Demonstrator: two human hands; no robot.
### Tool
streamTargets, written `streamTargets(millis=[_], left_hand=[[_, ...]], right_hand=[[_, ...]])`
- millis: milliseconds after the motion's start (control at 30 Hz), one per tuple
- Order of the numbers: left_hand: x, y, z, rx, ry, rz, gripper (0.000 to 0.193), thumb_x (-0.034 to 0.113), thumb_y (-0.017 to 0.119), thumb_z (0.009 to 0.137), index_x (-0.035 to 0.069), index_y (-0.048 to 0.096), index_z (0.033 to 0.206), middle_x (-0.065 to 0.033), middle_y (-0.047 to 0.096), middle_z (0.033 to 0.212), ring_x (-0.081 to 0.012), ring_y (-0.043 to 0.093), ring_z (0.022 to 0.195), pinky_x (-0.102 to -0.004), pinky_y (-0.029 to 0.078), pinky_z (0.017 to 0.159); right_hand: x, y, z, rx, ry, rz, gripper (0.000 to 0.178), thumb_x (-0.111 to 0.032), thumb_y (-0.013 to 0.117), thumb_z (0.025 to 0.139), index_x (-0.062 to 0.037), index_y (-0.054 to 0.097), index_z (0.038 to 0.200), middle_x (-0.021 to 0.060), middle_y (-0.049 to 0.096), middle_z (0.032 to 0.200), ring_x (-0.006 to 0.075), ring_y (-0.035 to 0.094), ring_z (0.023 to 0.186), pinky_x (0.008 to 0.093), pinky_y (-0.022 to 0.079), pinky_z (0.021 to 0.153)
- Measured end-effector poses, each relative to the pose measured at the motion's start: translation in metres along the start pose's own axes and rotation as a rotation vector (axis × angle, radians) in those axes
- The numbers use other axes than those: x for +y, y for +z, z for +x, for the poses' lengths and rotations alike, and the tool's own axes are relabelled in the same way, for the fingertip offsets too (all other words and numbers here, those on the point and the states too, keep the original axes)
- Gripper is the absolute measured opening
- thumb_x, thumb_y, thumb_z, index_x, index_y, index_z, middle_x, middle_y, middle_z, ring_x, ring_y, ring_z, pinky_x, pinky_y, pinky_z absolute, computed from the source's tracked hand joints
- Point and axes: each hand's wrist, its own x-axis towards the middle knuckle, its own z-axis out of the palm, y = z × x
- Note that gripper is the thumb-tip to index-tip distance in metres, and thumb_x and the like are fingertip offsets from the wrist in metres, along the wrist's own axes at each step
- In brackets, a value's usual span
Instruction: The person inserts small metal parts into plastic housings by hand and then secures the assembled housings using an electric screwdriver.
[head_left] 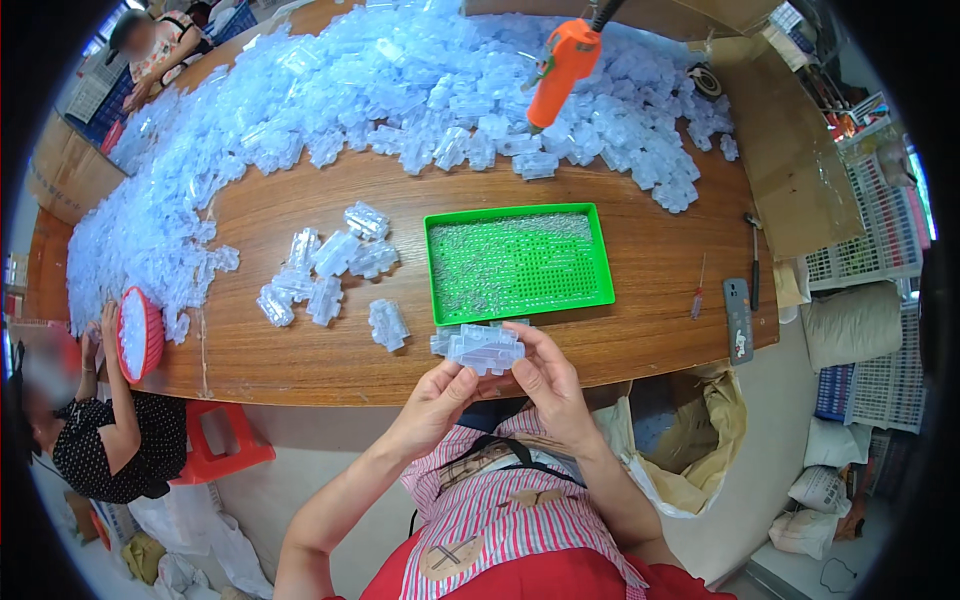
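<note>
Between my left hand (437, 398) and my right hand (553, 385) is a clear plastic housing (485, 350), held at the table's front edge. Fingers and thumbs of both hands close on its two ends. Just behind it, partly hidden, more clear plastic (441, 340) shows against the front of a green tray (605, 255). Many small silver metal pieces, too small to name surely, lie in that tray. To the left, one loose housing (388, 325) sits apart from a small group of similar housings (337, 254).
A large heap of clear housings (400, 90) covers the table's far and left sides. An orange power screwdriver (566, 75) hangs above it. At right lie a screwdriver (698, 290), a phone (738, 322) and a hammer (754, 260). Co-workers sit at left, one beside a red basket (152, 340).
</note>
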Motion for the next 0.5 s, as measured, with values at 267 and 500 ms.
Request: streamTargets(millis=[267,500], left_hand=[[0.013,0.0,-0.001,0.513,0.414,1.402,0.045,0.016,0.073,0.079,-0.001,0.046,0.112,-0.0138,0.056,0.096,-0.0225,0.055,0.09,-0.0366,0.044,0.081],[0.053,-0.076,-0.002,0.511,0.152,1.694,0.1,0.021,0.085,0.057,0.01,0.027,0.138,-0.0137,0.032,0.14,-0.0377,0.029,0.128,-0.0495,0.022,0.106]], right_hand=[[0.01,-0.043,-0.013,0.367,0.077,-0.013,0.038,-0.015,0.048,0.097,-0.0001,0.042,0.131,0.0071,0.059,0.102,0.0099,0.056,0.083,0.0222,0.049,0.069],[0.05,-0.087,-0.008,0.437,0.164,-0.221,0.032,-0.013,0.051,0.096,-0.001,0.038,0.121,0.0102,0.058,0.097,0.0107,0.057,0.077,0.0224,0.048,0.062]])
